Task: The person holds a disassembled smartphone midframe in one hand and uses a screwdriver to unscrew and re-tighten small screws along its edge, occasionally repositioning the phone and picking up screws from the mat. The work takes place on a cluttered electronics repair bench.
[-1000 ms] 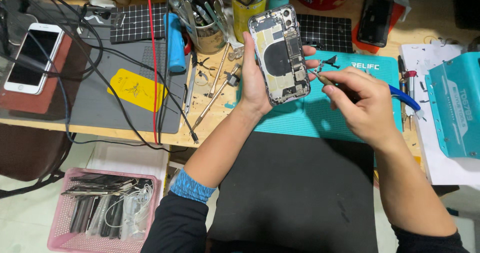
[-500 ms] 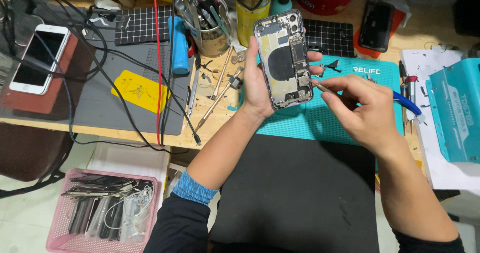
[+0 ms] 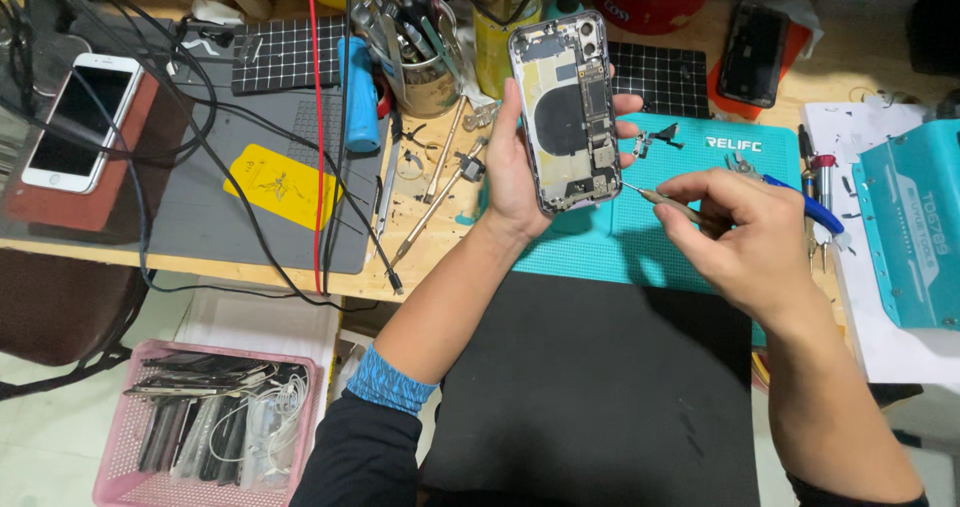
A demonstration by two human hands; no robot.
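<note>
My left hand (image 3: pixel 517 172) holds an opened smartphone (image 3: pixel 566 110) upright above the teal work mat (image 3: pixel 640 237), its inner parts and black battery facing me. My right hand (image 3: pixel 735 237) grips a thin screwdriver (image 3: pixel 660 199) with a blue handle end (image 3: pixel 815 210). The tool's metal tip touches the phone's lower right edge. Both hands hover over the front part of the wooden bench.
A white phone (image 3: pixel 75 122) lies on a red pad at left. A grey mat (image 3: pixel 250 197) with a yellow sheet carries black and red cables. A tool cup (image 3: pixel 420 62), a teal box (image 3: pixel 910 227) and a pink basket (image 3: pixel 215 422) of parts surround me.
My left hand has raised the opened phone slightly and tilted it more upright. My right hand has shifted the screwdriver tip down to the phone's lower right edge.
</note>
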